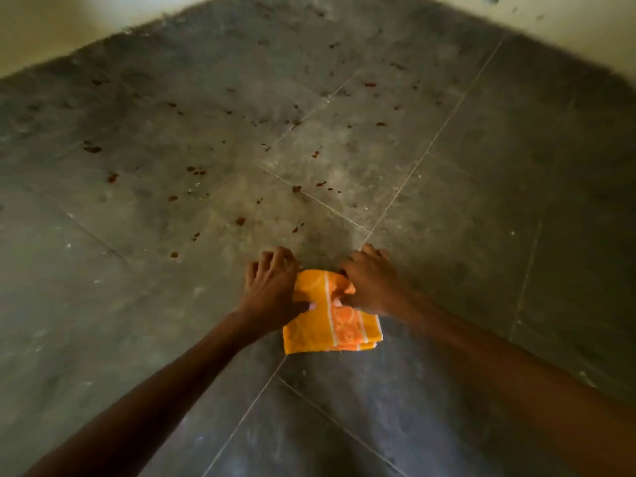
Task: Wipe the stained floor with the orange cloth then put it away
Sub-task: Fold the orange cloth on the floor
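From the head camera, the wiping looks barely begun, if begun at all. The grey tiled floor (447, 235) carries many small reddish-brown stains (240, 221) scattered across the tiles ahead of the hands, out toward the pale walls (51, 25), and none of the spotted area shows a clean swept path. The tiles nearer the person look free of red spots, though dusty and flecked with white. So the judgement is that nearly all the wiping remains, and putting the cloth away comes after that.

The orange cloth (330, 318) lies flat on the floor, near the crossing of two grout lines, between both hands and just short of the nearest stains. It is folded into a thick, roughly square pad with layered edges showing at its near right corner. It is bright yellow-orange, with a paler stripe and a darker patterned orange band, and looks clean and dry.

The left hand (272, 287) presses on the cloth's left far edge, fingers spread and partly on the floor. The right hand (371, 287) presses on the right far corner, fingers bent, bunching the fabric slightly; the thumbs meet near the stripe.
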### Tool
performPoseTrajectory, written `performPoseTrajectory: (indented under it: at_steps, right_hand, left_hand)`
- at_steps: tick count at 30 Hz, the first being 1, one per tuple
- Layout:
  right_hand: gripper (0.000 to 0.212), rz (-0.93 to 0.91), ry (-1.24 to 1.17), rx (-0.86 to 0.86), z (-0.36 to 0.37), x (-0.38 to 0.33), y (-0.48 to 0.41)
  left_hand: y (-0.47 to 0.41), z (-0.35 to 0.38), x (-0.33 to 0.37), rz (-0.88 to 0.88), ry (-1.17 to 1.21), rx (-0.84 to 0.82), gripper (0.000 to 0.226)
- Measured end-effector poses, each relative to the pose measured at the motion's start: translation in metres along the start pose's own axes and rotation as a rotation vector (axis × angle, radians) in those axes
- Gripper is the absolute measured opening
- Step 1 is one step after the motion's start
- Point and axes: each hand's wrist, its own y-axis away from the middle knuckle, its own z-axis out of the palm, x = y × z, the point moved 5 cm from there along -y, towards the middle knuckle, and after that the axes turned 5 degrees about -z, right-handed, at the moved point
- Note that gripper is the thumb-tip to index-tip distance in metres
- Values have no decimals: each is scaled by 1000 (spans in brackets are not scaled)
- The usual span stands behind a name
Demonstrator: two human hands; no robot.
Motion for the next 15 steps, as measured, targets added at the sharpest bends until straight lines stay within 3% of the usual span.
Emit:
performPoseTrajectory:
  at_steps: [3,6,8,11,15]
  right_hand:
    - [31,-3,-214,32,-10,6,-6]
    - [38,-34,-500,-41,-29,9,1]
    - [36,-82,-532,-71,-58,9,13]
    - [32,-99,-591,-58,-115,8,38]
    - [34,-127,-553,8,-177,1,60]
  left_hand:
    - [-8,-3,-4,56,186,-116,68]
    - [-4,-22,-7,23,622,-261,53]
    - [7,-42,-6,3,873,-331,47]
    - [29,-86,10,34,1030,-423,45]
    - [38,-137,26,-2,1231,-362,32]
